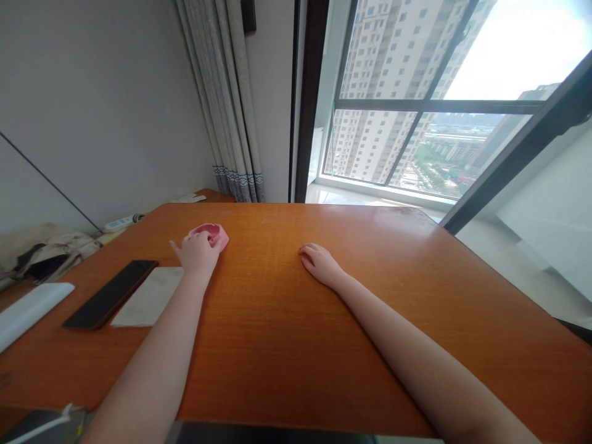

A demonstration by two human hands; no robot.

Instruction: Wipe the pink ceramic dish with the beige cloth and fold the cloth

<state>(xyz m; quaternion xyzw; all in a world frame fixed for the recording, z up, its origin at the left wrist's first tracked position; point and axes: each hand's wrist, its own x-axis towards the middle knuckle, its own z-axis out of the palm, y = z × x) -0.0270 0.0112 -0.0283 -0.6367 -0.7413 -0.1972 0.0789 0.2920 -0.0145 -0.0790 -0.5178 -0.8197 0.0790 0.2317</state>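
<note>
My left hand point(200, 251) is at the far left part of the wooden desk, closed on a small pink container point(224, 237). The container is hollow with an angular outer side, and my fingers cover much of it. One finger sticks out to the left, away from the container. My right hand point(319, 262) lies palm down on the desk point(277, 345), right of the middle. Its fingers rest loosely on the wood, and it shows nothing held.
Left of my left forearm lie a greyish-white sheet point(148, 299), a long black flat slab point(113, 293) and a white rounded object point(32, 311). Crumpled cloth point(55, 246) and a power strip point(121, 223) sit beyond the desk's left edge. A curtain point(231, 105) and window stand behind.
</note>
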